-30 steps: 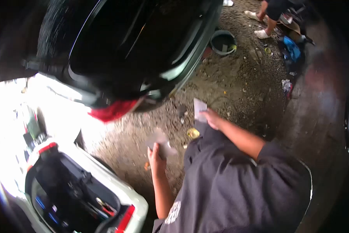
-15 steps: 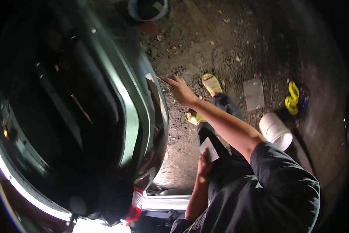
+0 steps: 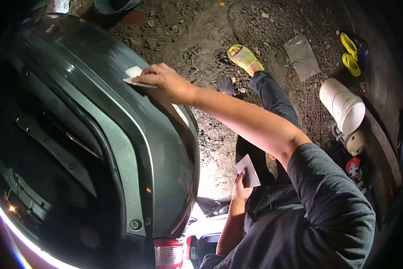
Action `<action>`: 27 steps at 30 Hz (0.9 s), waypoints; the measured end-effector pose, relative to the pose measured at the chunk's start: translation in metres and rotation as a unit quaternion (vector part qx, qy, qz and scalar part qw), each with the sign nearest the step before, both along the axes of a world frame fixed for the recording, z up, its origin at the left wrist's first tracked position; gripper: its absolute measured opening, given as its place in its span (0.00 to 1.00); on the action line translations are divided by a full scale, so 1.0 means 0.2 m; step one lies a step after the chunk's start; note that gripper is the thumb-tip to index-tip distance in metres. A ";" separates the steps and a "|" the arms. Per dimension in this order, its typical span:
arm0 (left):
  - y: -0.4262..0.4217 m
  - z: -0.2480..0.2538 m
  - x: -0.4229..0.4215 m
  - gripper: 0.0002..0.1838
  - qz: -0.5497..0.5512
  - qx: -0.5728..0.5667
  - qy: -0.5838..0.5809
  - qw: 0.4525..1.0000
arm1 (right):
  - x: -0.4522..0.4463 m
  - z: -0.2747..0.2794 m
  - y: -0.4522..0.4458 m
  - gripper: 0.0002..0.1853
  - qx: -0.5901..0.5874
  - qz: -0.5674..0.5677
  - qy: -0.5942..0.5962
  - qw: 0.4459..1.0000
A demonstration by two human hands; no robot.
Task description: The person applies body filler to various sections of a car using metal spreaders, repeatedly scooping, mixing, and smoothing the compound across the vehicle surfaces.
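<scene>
A dark car bumper (image 3: 165, 139) curves down the left half of the view, with pale patches on its surface. My right hand (image 3: 165, 83) reaches across to it, its fingers closed on a thin flat spreader (image 3: 140, 84) whose edge touches the bumper beside a whitish patch (image 3: 133, 71). Low in the middle, by my lap, my left hand (image 3: 241, 188) grips a flat grey plate (image 3: 248, 171), thumb on its face. What lies on the plate is too small to make out.
A white bucket (image 3: 342, 105) lies tipped at the right, near yellow slippers (image 3: 350, 56) and a clear plastic sheet (image 3: 302, 58). A dark tub (image 3: 116, 5) stands beyond the bumper. The red and white tail light (image 3: 168, 252) is at the bottom.
The view has turned from the white vehicle to the dark bumper. My right hand has moved onto the bumper with the spreader. My left hand still holds the plate near my lap.
</scene>
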State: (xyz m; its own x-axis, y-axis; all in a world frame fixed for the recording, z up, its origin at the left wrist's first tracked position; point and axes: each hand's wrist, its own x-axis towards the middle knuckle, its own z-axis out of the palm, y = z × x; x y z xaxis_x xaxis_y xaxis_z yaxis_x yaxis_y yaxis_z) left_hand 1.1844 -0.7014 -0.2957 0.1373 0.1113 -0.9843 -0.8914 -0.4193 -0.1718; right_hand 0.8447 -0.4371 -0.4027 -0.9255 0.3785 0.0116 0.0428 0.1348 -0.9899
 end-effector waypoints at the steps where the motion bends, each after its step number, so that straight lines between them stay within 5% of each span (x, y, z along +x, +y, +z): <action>1: -0.02 0.01 -0.01 0.16 -0.015 -0.009 -0.002 1.000 | 0.06 0.01 -0.05 0.28 -0.003 0.001 -0.006 1.000; 11: -0.06 0.01 -0.05 0.19 -0.143 0.025 0.009 0.989 | 0.81 0.13 -0.59 0.36 -0.121 -0.033 -0.086 0.988; 13: -0.08 0.01 -0.04 0.19 -0.404 0.034 0.151 0.902 | 0.95 0.14 -0.63 0.35 -0.119 0.007 -0.099 0.988; 16: -0.11 -0.05 -0.08 0.15 -0.159 0.084 0.032 0.983 | 1.16 0.17 -0.49 0.32 -0.143 0.016 -0.094 0.985; 19: 0.08 0.07 -0.18 0.16 -0.180 0.003 0.061 0.982 | 1.38 0.27 -0.14 0.29 -0.144 -0.046 -0.134 0.979; 22: 0.19 0.23 -0.28 0.19 -0.224 0.039 0.175 0.958 | 1.63 0.60 0.24 0.26 -0.023 -0.105 -0.150 0.983; 26: 0.43 0.58 -0.48 0.22 -0.225 0.147 0.347 0.898 | 1.76 1.39 0.39 0.28 0.075 -0.096 -0.113 0.986; 27: 0.62 0.86 -0.53 0.24 -0.176 0.179 0.306 0.918 | 1.76 1.67 0.38 0.29 0.089 -0.080 -0.082 0.989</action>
State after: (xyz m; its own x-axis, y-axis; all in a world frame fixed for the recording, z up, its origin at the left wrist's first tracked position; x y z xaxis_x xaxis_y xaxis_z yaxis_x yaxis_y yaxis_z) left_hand 1.0780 -0.5773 -0.1227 -0.3399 0.4981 -0.7977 -0.9365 -0.1013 0.3358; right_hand 1.1958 -0.3621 -0.0691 -0.8491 0.5253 -0.0547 0.2362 0.2850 -0.9290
